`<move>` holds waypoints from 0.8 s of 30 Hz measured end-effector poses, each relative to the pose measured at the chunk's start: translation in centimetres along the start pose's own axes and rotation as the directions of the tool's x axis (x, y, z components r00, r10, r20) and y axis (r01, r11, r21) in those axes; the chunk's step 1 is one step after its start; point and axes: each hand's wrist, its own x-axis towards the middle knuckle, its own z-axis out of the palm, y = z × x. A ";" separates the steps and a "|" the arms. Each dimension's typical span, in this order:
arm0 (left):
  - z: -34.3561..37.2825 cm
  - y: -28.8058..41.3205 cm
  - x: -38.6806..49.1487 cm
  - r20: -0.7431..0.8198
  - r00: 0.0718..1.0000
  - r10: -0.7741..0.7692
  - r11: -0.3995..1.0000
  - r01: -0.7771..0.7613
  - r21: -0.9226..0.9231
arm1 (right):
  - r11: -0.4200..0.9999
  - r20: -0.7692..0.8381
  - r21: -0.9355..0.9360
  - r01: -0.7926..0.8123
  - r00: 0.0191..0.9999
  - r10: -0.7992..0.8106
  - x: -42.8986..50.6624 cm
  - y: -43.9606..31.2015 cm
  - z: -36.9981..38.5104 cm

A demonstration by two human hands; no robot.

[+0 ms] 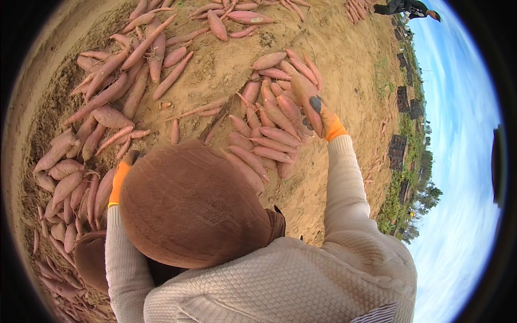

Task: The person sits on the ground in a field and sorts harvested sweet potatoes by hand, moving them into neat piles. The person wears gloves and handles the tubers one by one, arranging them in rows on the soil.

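My right hand (325,119), in an orange glove with dark-coated fingers, grips a large, long sweet potato (301,85). It is held over the right side of a pile of pinkish sweet potatoes (276,117) on the soil. My left hand (126,163), gloved the same way, is low at the left beside another heap of sweet potatoes (109,117). A brown-trousered knee (194,206) hides most of its fingers, so what it holds cannot be told. Both sleeves are beige knit.
More sweet potatoes (232,18) lie on the sandy soil (226,60) at the top. Another heap (66,198) spreads along the left. Dark crates (398,151) stand near green plants at the right. A person (408,8) is at the upper right.
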 end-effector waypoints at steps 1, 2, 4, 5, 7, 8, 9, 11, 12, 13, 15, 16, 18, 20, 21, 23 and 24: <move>0.0 -0.4 0.0 -0.010 1.000 -0.001 1.000 0.001 -0.001 | 0.964 -0.081 -0.257 0.068 0.993 -0.091 0.4 0.1 -0.2; 0.0 -0.7 0.2 -0.013 1.000 -0.006 1.000 0.006 -0.003 | 0.856 -0.140 -0.505 0.107 0.969 -0.203 0.7 0.2 -0.7; 0.3 -0.9 0.6 0.000 1.000 0.010 1.000 -0.010 -0.009 | 0.444 -0.139 -0.894 0.055 0.909 -0.392 2.1 0.8 -3.1; 0.2 -1.3 0.6 -0.007 1.000 0.003 1.000 -0.003 -0.008 | 0.434 -0.177 -0.901 -0.010 0.921 -0.347 1.8 0.9 -2.1; 0.0 -1.8 0.3 -0.018 1.000 -0.008 1.000 0.008 -0.007 | 0.402 -0.254 -0.906 -0.135 0.932 -0.259 0.1 0.9 1.1; 0.6 -1.5 0.9 0.001 1.000 0.012 1.000 -0.012 -0.015 | 0.375 -0.226 -0.922 -0.102 0.925 -0.305 0.8 2.7 -2.6; 0.5 -1.7 0.8 -0.005 1.000 0.008 1.000 -0.008 -0.012 | 0.381 -0.227 -0.920 -0.090 0.916 -0.332 0.8 3.1 -2.2; 0.3 -1.8 0.6 -0.011 1.000 0.005 1.000 -0.005 -0.011 | 0.392 -0.234 -0.917 -0.072 0.893 -0.385 0.4 3.7 -1.4; 0.2 -1.9 0.7 -0.013 1.000 0.001 1.000 -0.001 -0.012 | 0.373 -0.253 -0.921 -0.112 0.899 -0.356 0.2 3.5 -1.1; 0.3 -2.0 0.6 -0.015 1.000 0.003 1.000 -0.003 -0.011 | 0.352 -0.274 -0.924 -0.152 0.904 -0.328 0.0 3.2 -0.8; 0.3 -2.2 0.7 -0.017 1.000 0.004 1.000 -0.004 -0.014 | 0.356 -0.298 -0.918 -0.174 0.895 -0.332 -0.2 3.2 -0.8; 0.4 -2.2 0.8 -0.014 1.000 0.005 1.000 -0.005 -0.017 | 0.384 -0.303 -0.910 -0.155 0.882 -0.361 -0.2 4.0 -1.2; 0.5 -2.2 1.1 -0.010 1.000 0.011 0.999 -0.011 -0.030 | 0.421 -0.334 -0.893 -0.159 0.861 -0.384 -0.1 5.0 -2.0; 0.5 -2.4 1.4 -0.015 1.000 0.006 0.999 -0.007 -0.048 | 0.440 -0.373 -0.877 -0.192 0.850 -0.373 0.1 5.5 -1.9; 0.4 -2.6 1.5 -0.026 1.000 0.001 0.998 -0.003 -0.060 | 0.459 -0.375 -0.871 -0.176 0.842 -0.388 0.2 5.6 -1.2; 0.5 -2.6 1.8 -0.027 1.000 0.003 0.998 -0.005 -0.059 | 0.496 -0.388 -0.855 -0.152 0.822 -0.417 -0.2 6.1 0.2; 0.6 -2.4 2.0 -0.030 0.999 0.021 1.000 -0.022 -0.008 | 0.484 -0.406 -0.856 -0.181 0.816 -0.412 -0.4 6.2 0.3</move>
